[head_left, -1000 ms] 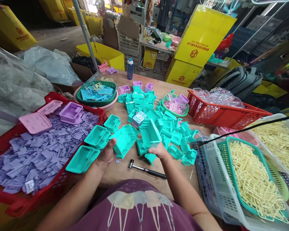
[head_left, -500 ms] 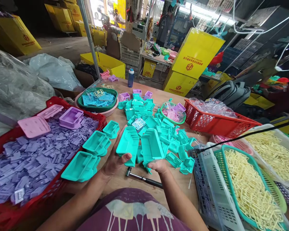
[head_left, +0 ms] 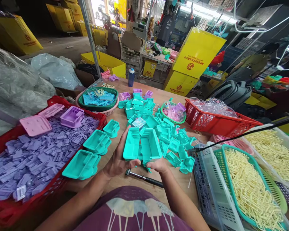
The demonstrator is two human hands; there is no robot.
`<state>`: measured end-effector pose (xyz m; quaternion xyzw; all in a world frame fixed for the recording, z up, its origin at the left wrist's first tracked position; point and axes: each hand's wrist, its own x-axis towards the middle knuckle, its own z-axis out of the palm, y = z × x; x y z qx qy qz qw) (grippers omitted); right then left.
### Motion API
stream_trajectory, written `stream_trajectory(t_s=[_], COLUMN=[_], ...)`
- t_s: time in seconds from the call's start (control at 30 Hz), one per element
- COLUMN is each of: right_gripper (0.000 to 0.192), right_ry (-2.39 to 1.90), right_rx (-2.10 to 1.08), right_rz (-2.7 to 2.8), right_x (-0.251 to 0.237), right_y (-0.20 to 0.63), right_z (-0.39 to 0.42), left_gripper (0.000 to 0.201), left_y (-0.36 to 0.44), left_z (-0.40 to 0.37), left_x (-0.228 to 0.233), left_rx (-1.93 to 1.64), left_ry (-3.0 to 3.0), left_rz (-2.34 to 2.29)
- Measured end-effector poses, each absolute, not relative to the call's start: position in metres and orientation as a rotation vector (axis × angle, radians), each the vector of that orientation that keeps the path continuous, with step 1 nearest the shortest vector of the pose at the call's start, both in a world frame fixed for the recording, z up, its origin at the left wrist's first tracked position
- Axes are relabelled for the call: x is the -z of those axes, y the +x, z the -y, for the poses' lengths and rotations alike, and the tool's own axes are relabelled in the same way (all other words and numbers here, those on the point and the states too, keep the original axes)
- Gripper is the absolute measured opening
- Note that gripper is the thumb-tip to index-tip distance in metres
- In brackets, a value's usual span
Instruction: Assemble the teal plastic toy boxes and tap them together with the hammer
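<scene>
A seated person's left hand (head_left: 118,160) grips one teal plastic tray (head_left: 132,144) and the right hand (head_left: 159,165) another (head_left: 150,146), pressed side by side above the wooden table (head_left: 183,183), apparently to line them up. A small hammer (head_left: 144,177) lies just beneath, within easy reach.

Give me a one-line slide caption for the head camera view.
Left hand and right hand hold two teal plastic trays side by side above a small hammer on the workbench.
</scene>
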<state>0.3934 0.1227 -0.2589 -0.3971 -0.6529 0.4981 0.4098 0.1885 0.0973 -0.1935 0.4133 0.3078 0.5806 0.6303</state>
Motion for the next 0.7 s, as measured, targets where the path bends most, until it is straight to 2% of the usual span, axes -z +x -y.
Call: stream_trajectory(t_s=[0.1,0.33,0.7], right_gripper=[0.127,0.132,0.132], right_ry=[-0.935,-0.98,-0.844], right_rx=[-1.252,-1.226,-1.194], right_rz=[1.628,1.597,1.629], right_x=[0.259,0.263,0.255], right_y=[0.394,0.396,0.393], right_z=[-0.121,-0.117,-0.116], left_gripper=[0.114,0.107,0.114], left_y=[0.19,0.193,0.194], left_z=[-0.097,-0.095,-0.095], left_x=[0.19,0.196,0.205], left_rx=[-1.345,-1.372,-1.255], left_ry=[1.049,1.156,1.585], left_rz=[-0.732,-0.686,-0.971])
